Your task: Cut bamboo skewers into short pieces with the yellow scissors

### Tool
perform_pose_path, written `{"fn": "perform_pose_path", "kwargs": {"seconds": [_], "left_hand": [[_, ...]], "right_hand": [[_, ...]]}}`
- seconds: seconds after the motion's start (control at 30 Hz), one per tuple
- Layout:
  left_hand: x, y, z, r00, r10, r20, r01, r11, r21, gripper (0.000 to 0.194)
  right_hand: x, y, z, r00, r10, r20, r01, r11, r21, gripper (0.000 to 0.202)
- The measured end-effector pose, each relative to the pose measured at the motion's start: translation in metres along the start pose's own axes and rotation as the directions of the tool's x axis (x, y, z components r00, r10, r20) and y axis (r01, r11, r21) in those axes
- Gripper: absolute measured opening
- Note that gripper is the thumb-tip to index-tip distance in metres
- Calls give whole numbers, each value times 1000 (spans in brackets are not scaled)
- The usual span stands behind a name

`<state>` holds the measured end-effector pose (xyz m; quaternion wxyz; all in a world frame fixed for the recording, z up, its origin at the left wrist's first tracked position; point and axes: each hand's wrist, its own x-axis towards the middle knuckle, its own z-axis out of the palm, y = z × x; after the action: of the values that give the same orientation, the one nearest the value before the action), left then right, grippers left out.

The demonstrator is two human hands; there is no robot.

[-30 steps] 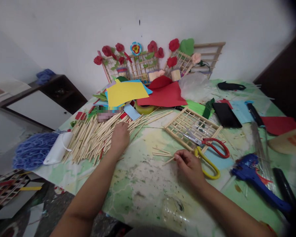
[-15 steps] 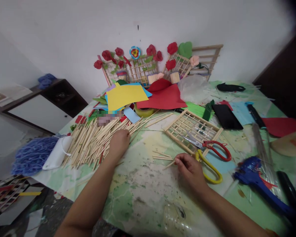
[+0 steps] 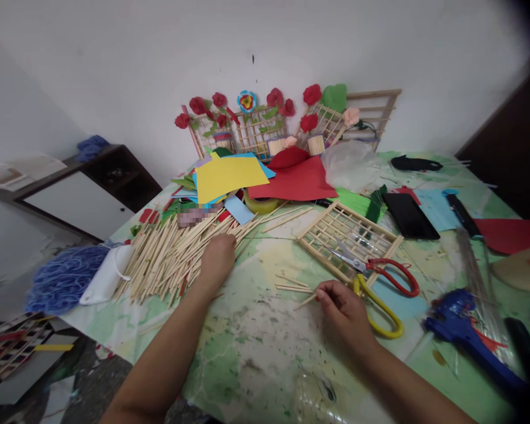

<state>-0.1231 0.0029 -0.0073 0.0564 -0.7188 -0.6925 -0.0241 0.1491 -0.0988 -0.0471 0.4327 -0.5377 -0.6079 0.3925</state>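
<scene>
Dim, soft, greyish light; edges stretched, right corners darkened and blurry.

Head-worn view, facing forward and down, close above tabletop

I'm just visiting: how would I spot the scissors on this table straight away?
On the green-patterned table, find the wooden lattice lying flat just beyond the right hand. The scissors rest with their blades over it. Unlike the blue glue gun farther right, they have one red handle loop and one yellow.
</scene>
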Motion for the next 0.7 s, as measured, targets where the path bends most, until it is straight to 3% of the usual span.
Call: {"fn": "perform_pose_path", "kwargs": {"seconds": [0.17,0.53,0.7], "left_hand": [[-2,1,0,999,45,21,-45,998,-34,30],[-8,9,-8,986,-65,156,56,996,65,31],[-12,7,-7,980,-64,187,40,991,127,31]], "right_hand": [[0,-2,-1,1000,2,4,-2,1000,-15,24],[0,-1,0,1000,3,10,-3,1000,-12,24],[0,0,0,1000,-6,6,6,1000,-24,23]]}}
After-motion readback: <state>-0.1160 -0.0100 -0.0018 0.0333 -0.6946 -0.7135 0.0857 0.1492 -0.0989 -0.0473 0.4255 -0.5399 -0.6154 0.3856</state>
